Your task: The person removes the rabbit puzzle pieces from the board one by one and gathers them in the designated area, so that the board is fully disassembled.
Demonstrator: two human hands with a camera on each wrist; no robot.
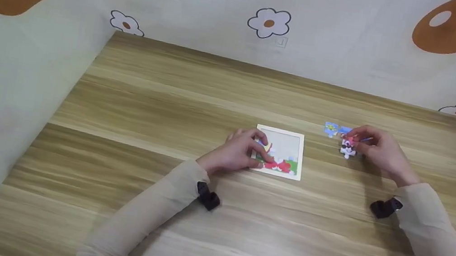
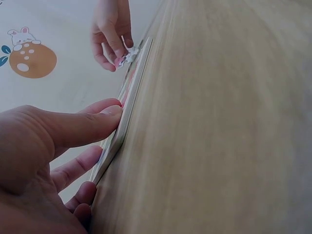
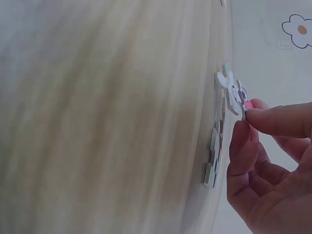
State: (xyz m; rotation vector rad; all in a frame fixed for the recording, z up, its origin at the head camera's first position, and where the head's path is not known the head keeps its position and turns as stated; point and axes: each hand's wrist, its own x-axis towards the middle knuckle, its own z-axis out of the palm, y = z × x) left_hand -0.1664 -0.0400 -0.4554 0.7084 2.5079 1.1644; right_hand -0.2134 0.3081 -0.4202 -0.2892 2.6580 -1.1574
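Observation:
A square puzzle tray (image 1: 301,158) with a pale rim lies on the table, with red and green jigsaw pieces (image 1: 283,166) along its near side. My left hand (image 1: 239,150) rests on the tray's left part, its bent fingers and thumb touching the rim and the pieces there. Right of the tray, my right hand (image 1: 382,152) pinches a white and pink jigsaw piece (image 3: 233,95) with a cartoon face between thumb and fingers. Just past that hand lie blue jigsaw pieces (image 1: 331,128), partly covered by the fingers.
The wood-grain table (image 1: 144,110) meets a pale wall (image 1: 201,5) with flower drawings at the back. Another wall stands along the left side. In the right wrist view, several loose pieces (image 3: 213,156) lie flat below the held one.

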